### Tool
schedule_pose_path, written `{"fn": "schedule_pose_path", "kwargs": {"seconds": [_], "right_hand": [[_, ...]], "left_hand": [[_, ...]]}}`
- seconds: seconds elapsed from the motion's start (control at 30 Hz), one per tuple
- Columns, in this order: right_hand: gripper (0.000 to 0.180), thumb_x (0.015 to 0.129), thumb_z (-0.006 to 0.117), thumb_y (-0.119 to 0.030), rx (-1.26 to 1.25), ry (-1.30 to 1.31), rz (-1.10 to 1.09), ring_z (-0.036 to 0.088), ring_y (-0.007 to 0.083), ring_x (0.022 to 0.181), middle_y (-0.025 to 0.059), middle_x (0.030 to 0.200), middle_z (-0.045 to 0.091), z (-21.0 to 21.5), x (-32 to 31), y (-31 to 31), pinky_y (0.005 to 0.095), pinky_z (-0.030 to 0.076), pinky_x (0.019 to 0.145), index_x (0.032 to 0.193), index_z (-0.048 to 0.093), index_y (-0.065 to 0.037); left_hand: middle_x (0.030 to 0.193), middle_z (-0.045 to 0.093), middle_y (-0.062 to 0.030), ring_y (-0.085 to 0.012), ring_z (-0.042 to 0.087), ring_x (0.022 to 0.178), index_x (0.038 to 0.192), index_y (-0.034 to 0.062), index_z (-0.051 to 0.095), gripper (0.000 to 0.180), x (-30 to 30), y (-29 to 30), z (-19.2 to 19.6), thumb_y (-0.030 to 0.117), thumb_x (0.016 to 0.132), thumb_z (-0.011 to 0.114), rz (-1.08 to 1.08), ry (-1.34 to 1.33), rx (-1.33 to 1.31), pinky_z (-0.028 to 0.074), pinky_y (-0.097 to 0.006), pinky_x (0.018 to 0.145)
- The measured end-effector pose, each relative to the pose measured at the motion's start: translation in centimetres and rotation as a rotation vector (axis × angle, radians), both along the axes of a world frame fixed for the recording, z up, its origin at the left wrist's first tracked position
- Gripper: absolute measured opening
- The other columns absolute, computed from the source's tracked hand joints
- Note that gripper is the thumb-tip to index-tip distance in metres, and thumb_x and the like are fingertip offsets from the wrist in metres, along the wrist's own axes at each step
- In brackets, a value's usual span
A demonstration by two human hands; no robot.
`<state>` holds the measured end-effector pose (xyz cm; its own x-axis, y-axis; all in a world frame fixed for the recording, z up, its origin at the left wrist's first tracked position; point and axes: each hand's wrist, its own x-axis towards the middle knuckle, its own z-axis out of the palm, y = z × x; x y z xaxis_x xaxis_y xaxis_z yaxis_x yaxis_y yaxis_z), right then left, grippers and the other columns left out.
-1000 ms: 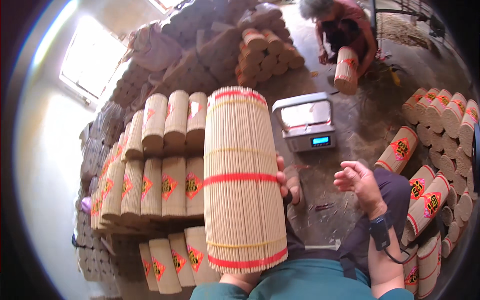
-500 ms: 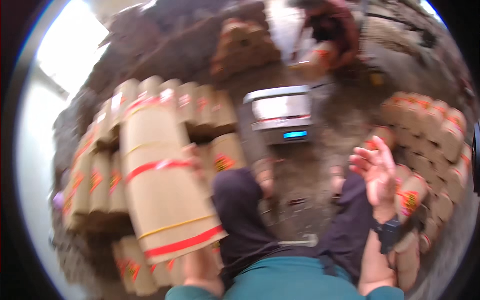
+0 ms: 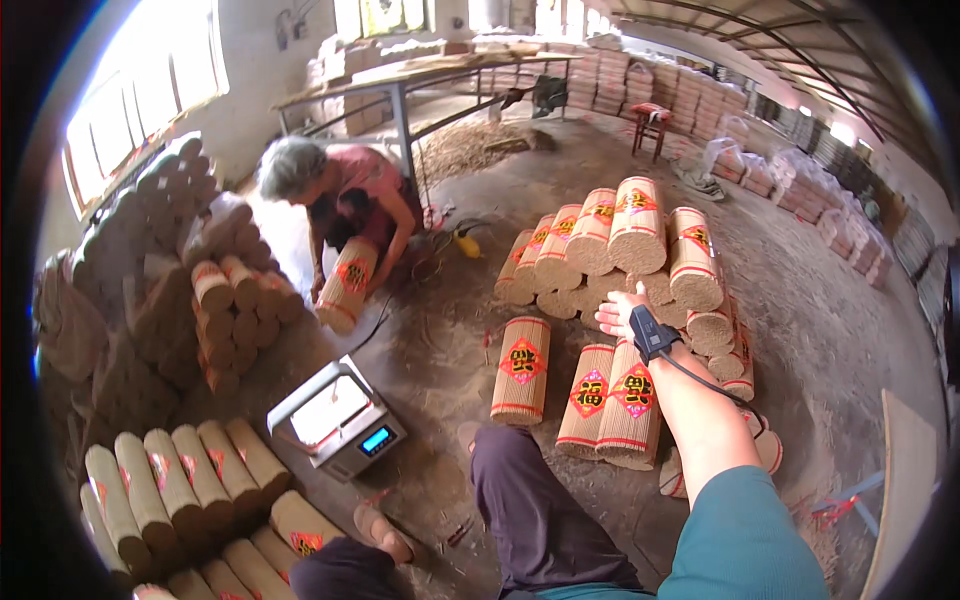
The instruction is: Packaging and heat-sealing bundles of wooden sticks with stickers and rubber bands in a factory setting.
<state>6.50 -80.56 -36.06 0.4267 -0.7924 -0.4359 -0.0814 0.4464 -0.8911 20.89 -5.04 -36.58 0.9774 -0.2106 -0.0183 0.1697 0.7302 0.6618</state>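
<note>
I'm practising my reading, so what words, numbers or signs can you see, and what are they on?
I won't copy out the writing, but here's where it is:
Big dark characters: on red diamond labels, stuck on stick bundles near the right hand.
Blue display on the scale: too small to read.
Lower-left labels: mostly too small.

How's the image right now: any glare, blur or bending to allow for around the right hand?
Head view: glare washes out the window at upper left; head view: the right hand and the lone stick bundle to its lower left look fairly sharp; head view: the roof curves toward the dark rim.
</note>
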Motion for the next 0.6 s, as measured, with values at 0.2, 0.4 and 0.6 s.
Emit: {"fn": "schedule_pose_path", "kwargs": {"seconds": [0.2,0.4,0.6], "right_hand": [[0.060,0.091,0.054,-0.020,-0.073,0.100,-0.065,0.065,0.0257,0.066,0.0155,0.090,0.063,-0.9,-3.3,-1.8,0.0409,0.055,0.054,0.138,0.018,-0.016],[0.041,0.092,0.052,-0.037,0.128,-0.077,0.054,0.066,0.0294,0.081,0.0174,0.102,0.062,-5.8,-5.6,-5.9,0.0460,0.056,0.068,0.118,0.050,-0.005],[0.071,0.093,0.054,-0.025,0.037,0.096,0.247,0.064,0.0281,0.090,0.0169,0.111,0.060,-6.1,-2.0,1.4,0.0439,0.054,0.077,0.147,0.009,-0.016]], "left_hand": [[0.139,0.040,-0.0093,-0.0287,0.040,0.129,0.146,0.0146,0.024,0.071,-0.2,-0.1,0.7,0.043,0.090,0.058,0.037,0.009,0.095,0.043,-0.044,0.104],[0.139,0.040,-0.0092,-0.0287,0.040,0.130,0.146,0.0149,0.024,0.070,-1.6,2.0,1.6,0.044,0.091,0.056,0.087,0.001,0.098,0.044,-0.043,0.104],[0.139,0.040,-0.0092,-0.0286,0.040,0.130,0.146,0.0152,0.024,0.069,-9.1,7.3,1.4,0.045,0.092,0.055,0.239,-0.002,0.019,0.044,-0.043,0.104]]}}
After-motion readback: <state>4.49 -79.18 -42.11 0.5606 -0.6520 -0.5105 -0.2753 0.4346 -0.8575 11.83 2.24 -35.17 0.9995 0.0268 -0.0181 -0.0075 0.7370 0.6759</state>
